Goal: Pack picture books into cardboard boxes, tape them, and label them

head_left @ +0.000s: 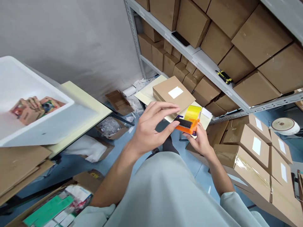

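My right hand [199, 138] grips an orange tape dispenser [187, 127] from its right side. A roll of yellow tape [192, 113] sits in it, with a black part along its front. My left hand [153, 124] is open, its fingers stretched out and apart from the thumb. The thumb tip is at the dispenser's left end; whether it touches cannot be made out. Just beyond both hands lies a closed cardboard box [174, 93] with a white label [175, 92], resting on a pale yellow table [148, 98].
Shelves [201, 64] full of cardboard boxes rise ahead, holding a yellow-black cutter [223, 77] and a dark phone-like slab [180, 38]. Labelled boxes [253, 157] are stacked at right. A white bin [47, 110] stands at left. Below it are open cartons [111, 127].
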`<state>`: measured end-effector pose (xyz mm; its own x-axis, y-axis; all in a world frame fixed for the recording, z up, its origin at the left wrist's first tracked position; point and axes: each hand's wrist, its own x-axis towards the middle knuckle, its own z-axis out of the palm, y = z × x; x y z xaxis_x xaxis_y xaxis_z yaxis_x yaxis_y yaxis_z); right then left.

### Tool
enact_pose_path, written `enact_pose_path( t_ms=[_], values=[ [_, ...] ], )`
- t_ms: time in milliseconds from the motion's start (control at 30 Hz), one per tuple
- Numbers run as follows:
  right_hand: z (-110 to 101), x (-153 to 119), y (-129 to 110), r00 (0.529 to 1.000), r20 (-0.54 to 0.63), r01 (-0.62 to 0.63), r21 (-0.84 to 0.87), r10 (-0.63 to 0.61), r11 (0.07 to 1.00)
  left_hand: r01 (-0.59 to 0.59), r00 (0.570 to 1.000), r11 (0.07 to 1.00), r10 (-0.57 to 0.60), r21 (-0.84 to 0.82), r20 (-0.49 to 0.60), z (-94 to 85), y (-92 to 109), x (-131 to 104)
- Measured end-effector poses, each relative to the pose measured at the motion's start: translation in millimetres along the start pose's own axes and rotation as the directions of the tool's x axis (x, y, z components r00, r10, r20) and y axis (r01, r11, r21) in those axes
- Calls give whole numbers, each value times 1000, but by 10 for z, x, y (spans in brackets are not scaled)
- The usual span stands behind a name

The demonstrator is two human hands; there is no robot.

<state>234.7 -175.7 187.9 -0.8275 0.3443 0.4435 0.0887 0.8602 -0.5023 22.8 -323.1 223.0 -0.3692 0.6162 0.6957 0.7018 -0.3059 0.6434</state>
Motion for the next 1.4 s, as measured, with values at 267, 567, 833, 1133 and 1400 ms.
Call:
enact_pose_path(
  t_ms=[267, 567, 833, 1133, 1400],
  values=[
    [-179, -71, -36, 988, 68, 152, -197, -141, 969, -46, 981, 998, 55, -51, 183, -203, 68, -50],
    [-319, -142, -118, 973, 110, 230, -343, -205, 911, -123, 962, 989, 140, -83, 235, -251, 129, -158],
    [-245, -213, -65, 967, 206, 215, -340, -150, 915, -71, 973, 997, 70, -1, 220, -136, 22, -305],
    [307, -376, 460, 901, 432, 82, -247, 34, 966, 242, 965, 965, -230, -97, 124, 547, -806, -1036],
    [703, -595, 1478, 699, 634, -170, -303, 331, 938, 524, 848, 815, -473, -248, 239, 1538, -1890, -1680]
  ],
)
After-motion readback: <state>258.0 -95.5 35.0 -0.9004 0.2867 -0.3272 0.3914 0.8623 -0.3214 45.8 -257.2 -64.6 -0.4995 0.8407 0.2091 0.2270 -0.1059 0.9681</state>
